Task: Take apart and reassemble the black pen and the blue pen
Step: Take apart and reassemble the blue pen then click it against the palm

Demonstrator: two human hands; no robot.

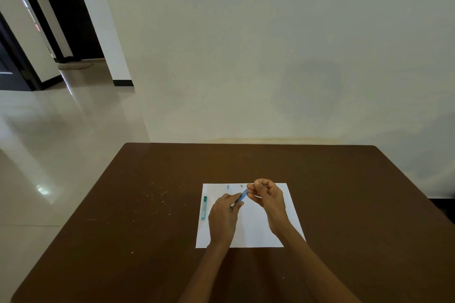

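Both my hands hold the blue pen (243,195) above a white sheet of paper (256,229). My left hand (225,214) grips its lower end, where a thin metal part shows. My right hand (267,195) pinches its upper end. Two small loose parts lie on the far edge of the paper: a pale blue piece (228,187) and a small grey piece (241,186). A teal pen-like stick (204,207) lies along the paper's left edge. No black pen is visible.
The paper lies on a brown table (138,229) with pale specks on its left part. A cream wall stands right behind the table's far edge. A glossy tiled floor and a dark doorway are off to the left.
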